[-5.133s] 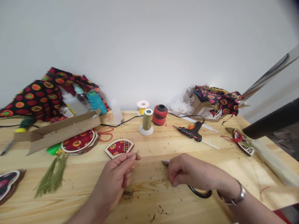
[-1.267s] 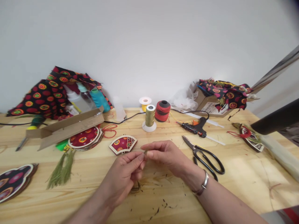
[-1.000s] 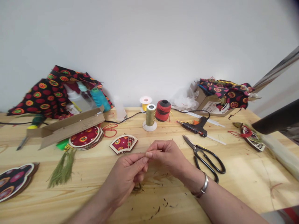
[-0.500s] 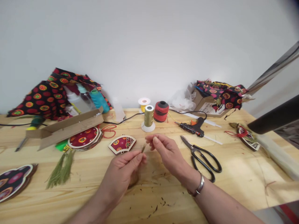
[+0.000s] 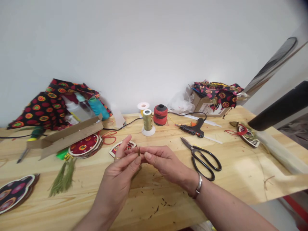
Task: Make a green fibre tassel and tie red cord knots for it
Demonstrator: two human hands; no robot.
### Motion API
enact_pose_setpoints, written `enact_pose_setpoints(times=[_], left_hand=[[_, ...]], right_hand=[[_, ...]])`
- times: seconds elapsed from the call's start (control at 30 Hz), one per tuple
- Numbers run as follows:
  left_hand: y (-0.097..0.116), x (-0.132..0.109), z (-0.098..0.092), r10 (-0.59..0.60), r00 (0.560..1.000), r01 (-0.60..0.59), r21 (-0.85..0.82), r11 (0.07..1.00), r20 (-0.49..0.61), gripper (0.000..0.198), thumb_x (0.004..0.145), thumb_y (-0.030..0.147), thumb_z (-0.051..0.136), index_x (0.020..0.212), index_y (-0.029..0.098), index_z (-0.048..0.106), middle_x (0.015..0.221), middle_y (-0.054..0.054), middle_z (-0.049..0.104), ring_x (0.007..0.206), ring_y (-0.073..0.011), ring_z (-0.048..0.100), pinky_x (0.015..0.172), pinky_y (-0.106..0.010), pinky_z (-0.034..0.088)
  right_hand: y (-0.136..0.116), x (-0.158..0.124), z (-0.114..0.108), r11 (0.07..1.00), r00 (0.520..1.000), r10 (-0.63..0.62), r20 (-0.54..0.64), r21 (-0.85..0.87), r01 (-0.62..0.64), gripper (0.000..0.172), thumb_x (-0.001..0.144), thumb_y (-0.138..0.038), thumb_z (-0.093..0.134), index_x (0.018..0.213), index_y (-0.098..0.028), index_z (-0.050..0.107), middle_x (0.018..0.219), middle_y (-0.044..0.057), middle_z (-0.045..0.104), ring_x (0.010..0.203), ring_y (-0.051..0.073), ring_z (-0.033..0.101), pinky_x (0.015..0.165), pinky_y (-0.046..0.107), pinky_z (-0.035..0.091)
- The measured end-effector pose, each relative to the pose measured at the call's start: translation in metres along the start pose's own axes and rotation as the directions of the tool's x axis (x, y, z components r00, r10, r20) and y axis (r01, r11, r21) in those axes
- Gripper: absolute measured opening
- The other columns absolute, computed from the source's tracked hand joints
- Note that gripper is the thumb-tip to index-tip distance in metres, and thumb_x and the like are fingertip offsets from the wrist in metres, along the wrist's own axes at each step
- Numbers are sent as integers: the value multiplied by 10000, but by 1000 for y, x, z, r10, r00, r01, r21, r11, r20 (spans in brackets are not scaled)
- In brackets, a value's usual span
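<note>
White wall behind a pale pine bench [image 5: 168, 189], strewn with dark clippings [image 5: 157, 209] near its front edge. At the middle of the bench, the left hand [image 5: 117, 173] and right hand [image 5: 163, 160] meet over a tiny tuft of olive-green fibres [image 5: 138, 150], which stands up between their fingertips. Both hands are closed to a fine pinch around it, though the left index finger lifts clear and the fingers are too close to show which hand grips harder. A gold ring [image 5: 117, 158] sits on a left finger, and a silver bangle [image 5: 198, 186] circles the right wrist.

Just beyond the left hand, a fan-shaped wooden ornament [image 5: 122, 148] lies partly hidden behind the fingers. Further left are a stack of round fabric-covered discs [image 5: 83, 148] and a green tassel [image 5: 63, 178]. Right of the hands lie black-handled scissors [image 5: 202, 160], open, with a hot glue gun [image 5: 192, 130] behind them. Along the back edge stand a gold thread spool [image 5: 147, 120] and a red thread spool [image 5: 160, 115]. A cardboard box [image 5: 202, 106] in the back right corner carries a printed label, too small to read.
</note>
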State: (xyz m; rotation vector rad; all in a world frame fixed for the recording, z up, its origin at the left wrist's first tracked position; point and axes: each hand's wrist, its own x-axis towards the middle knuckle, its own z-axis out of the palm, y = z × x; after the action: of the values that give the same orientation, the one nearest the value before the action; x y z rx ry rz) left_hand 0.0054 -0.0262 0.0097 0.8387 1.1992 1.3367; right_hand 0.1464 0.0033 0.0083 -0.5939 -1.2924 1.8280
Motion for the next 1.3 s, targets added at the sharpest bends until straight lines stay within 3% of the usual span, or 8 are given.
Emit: enact_pose_setpoints(times=[0.1,0.2,0.4,0.53,0.67,0.9,1.17,1.3], left_hand=[[3,-2,-1,9,996,-8,-9,1000,87,106,687,225,707,786,238,744,1472,28,264,1218,-241,398,847,-260,474],[3,-2,-2,-3,997,5,-24,1000,74,92,706,240,696,784,227,742,1440,13,318,1225,-220,382,880,-244,437],[1,-3,-2,-4,999,7,-55,998,39,99,694,258,706,621,191,711,1200,-60,558,1144,-206,449,892,-256,414],[5,-4,-2,-73,996,79,-143,987,41,45,688,233,715,717,200,724,1111,-35,606,864,-129,540,666,-196,466],[13,-4,-6,-116,993,116,-201,973,10,121,647,255,752,727,171,716,809,-11,660,607,-75,497,518,-149,447],[27,-1,-23,-46,993,20,-229,973,-111,65,667,198,729,689,169,674,698,24,613,678,-94,536,605,-139,509],[31,-7,-28,-35,985,3,-190,982,-166,94,705,208,692,626,172,657,690,16,616,775,-124,557,783,-191,512],[29,-7,-32,22,995,-39,-183,982,-98,173,599,254,774,604,169,624,668,17,590,708,-120,524,684,-172,519]], right_hand=[[1,0,-1,1000,1000,10,2,-2,-10,335,810,-398,562,1047,-185,665,813,20,654,817,130,586,853,312,435],[1,0,0,1000,1000,18,18,-4,-18,279,798,-374,575,947,-174,700,674,-20,580,633,82,516,705,244,437],[0,2,1,991,990,19,-138,-128,-37,162,682,-314,685,749,-168,712,616,-42,571,568,72,471,610,225,415],[2,2,-1,966,989,-17,-144,-257,-20,182,722,-309,647,635,-150,654,567,-44,523,534,73,429,544,211,374],[2,3,-5,922,987,-36,-157,-386,-28,195,762,-283,603,618,-152,620,555,-48,502,524,71,405,528,201,341],[1,7,-13,850,978,-106,-181,-527,-5,133,773,-224,596,670,-159,650,612,-30,567,581,85,476,577,195,379],[2,13,-20,643,945,-312,-100,-755,133,121,801,-188,600,705,-170,671,660,-4,580,668,112,518,657,224,406],[-5,18,-20,391,912,-411,17,-900,193,101,812,-194,605,731,-173,663,687,10,592,824,151,470,764,275,377]])
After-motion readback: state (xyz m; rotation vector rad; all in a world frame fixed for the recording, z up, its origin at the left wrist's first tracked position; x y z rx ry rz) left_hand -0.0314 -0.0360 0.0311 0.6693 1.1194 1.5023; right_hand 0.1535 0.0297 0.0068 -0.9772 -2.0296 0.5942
